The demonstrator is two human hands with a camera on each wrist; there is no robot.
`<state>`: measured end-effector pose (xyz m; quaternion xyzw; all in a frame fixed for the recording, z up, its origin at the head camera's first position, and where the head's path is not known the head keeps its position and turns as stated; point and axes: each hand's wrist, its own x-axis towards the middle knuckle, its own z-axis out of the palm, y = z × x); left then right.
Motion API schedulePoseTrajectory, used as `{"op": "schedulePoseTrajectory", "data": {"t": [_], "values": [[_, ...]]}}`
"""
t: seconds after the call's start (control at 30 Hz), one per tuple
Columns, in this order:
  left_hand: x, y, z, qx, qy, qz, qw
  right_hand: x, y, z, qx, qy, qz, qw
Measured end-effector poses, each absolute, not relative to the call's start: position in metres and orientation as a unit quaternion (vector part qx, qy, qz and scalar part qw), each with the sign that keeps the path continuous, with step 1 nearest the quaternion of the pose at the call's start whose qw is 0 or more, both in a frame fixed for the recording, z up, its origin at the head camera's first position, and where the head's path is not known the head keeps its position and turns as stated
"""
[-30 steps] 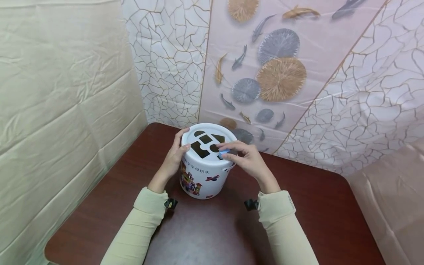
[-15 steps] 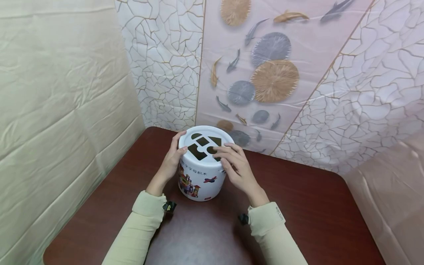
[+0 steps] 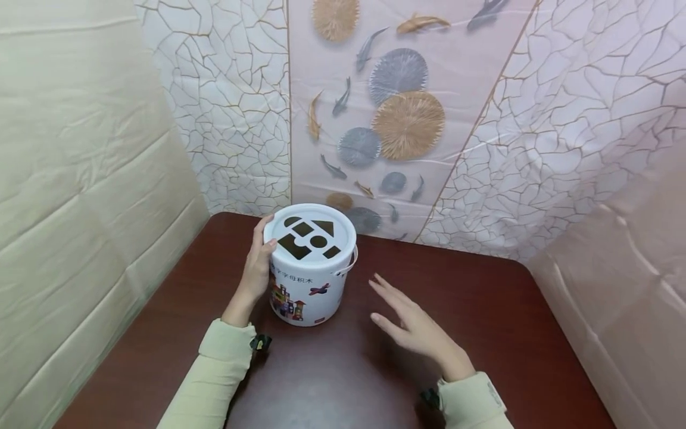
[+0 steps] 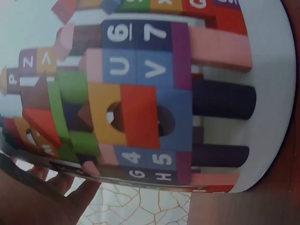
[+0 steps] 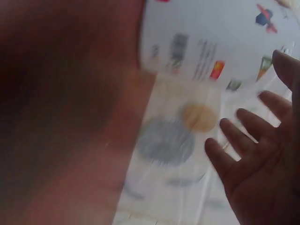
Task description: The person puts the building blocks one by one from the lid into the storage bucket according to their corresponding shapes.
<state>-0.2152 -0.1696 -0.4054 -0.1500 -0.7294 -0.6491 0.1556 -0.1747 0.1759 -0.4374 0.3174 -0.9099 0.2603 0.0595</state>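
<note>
A white bucket [image 3: 333, 292] printed with coloured letter blocks stands upright on the table. Its white lid [image 3: 345, 229] has several shaped holes, dark inside. My left hand [image 3: 258, 262] grips the bucket's left side at the rim, thumb on the lid's edge; the left wrist view shows the printed wall of the bucket [image 4: 262, 93] close up, with fingers [image 4: 84, 197] against it. To the right of the bucket, my right hand [image 3: 418, 328] hovers over the table, fingers spread and holding nothing. The right wrist view has that same hand [image 5: 262, 159] apart from the bucket.
A thin white handle [image 3: 354, 262] hangs at the bucket's right side. The dark red table [image 3: 482, 310] reaches back to patterned cloth [image 3: 236, 119] behind, with plain cloth [image 3: 80, 179] on the left.
My right hand, which pinched a light blue block over the lid, has moved off to the right without it. The block is out of sight. My left hand stays on the bucket.
</note>
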Motion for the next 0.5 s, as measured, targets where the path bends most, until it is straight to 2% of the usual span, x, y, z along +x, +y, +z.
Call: {"op": "schedulePoseTrajectory", "data": {"t": [0.2, 0.4, 0.5], "values": [[-0.21, -0.172, -0.408, -0.136, -0.729, -0.647, 0.179, -0.152, 0.21, -0.453, 0.271, -0.922, 0.27, 0.062], [-0.206, -0.176, -0.401, -0.107, -0.746, -0.632, 0.18, -0.139, 0.231, -0.448, 0.258, -0.926, 0.264, 0.075], [-0.205, -0.182, -0.41, -0.088, -0.771, -0.597, 0.204, -0.133, 0.236, -0.447, 0.258, -0.927, 0.258, 0.084]]}}
